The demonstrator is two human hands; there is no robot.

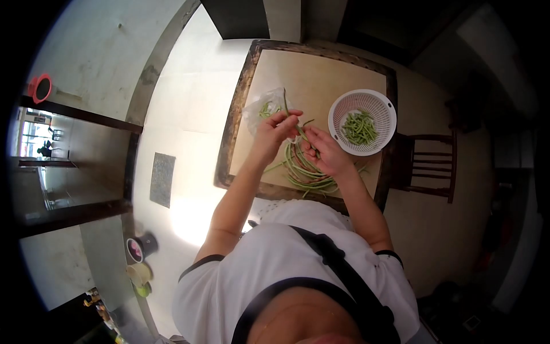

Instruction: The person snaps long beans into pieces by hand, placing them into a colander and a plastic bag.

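My left hand (278, 130) is closed around a long green bean (285, 101), whose one end sticks up past my fingers. Close beside it, my right hand (323, 148) pinches the bean's other part, with a short tip showing above the fingers. Below both hands lies a loose bundle of long green beans (306, 178) near the table's front edge. To the left, a clear plastic bag (252, 118) holds some green bits. On the right stands a white colander (334, 127) with a pile of short bean pieces (359, 127) in it.
The wood-framed table (321, 69) carries all of this. A dark wooden chair (432, 165) stands at its right side. A grey mat (162, 179) lies on the floor to the left, and several buckets (148, 245) stand along the wall.
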